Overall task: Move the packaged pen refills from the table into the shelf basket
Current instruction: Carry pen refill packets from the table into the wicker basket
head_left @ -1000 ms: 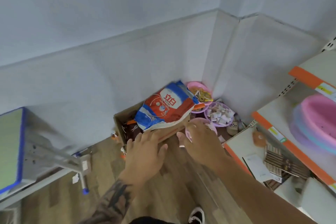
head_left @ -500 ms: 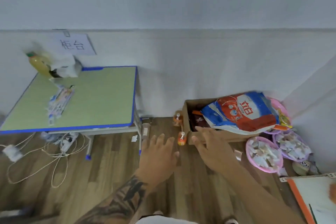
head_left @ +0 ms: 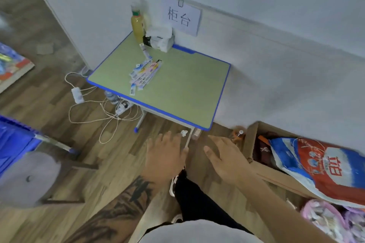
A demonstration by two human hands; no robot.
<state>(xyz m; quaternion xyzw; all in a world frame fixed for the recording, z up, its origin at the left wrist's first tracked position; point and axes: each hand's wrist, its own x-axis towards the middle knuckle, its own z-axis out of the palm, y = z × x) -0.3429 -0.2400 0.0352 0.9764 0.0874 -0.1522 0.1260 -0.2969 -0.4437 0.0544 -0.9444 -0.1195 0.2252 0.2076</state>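
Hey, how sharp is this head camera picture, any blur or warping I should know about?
Head view: soft overall, with motion smear at the edges, worst on the detergent bag and grey stool. The wide lens bends the wall line and tilts the table. The pen refills show as a pile, print unreadable. Lighting is flat, no glare.
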